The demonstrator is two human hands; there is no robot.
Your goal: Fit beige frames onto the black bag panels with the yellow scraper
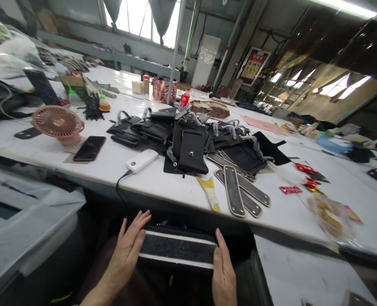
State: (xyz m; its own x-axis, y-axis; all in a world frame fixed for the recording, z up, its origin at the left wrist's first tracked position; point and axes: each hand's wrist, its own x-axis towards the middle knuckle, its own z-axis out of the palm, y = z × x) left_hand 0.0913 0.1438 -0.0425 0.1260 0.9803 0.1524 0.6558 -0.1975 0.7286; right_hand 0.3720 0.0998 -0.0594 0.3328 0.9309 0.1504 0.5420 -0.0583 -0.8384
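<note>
Over my lap, below the table's edge, is a black bag [178, 248] with one long dark face turned up and two white strips running along it. My left hand [129, 244] is pressed against the bag's left end, fingers stretched along it. At the opposite end, my right hand [223, 267] grips the side with its fingers close together. The bag is held between both hands; its underside is hidden. On the table just beyond lie several dark oblong panels [234, 191] with pale edges and metal studs, beside a yellow-and-white scraper-like piece [210, 193].
A heap of black handbags [191, 148] with wrapped handles covers the table's middle. Left of it are a white power bank [142, 160] with a cable, a phone [89, 148] and a pink fan [59, 123]. Red wrappers [290, 189] and a plastic food bag [330, 216] lie right.
</note>
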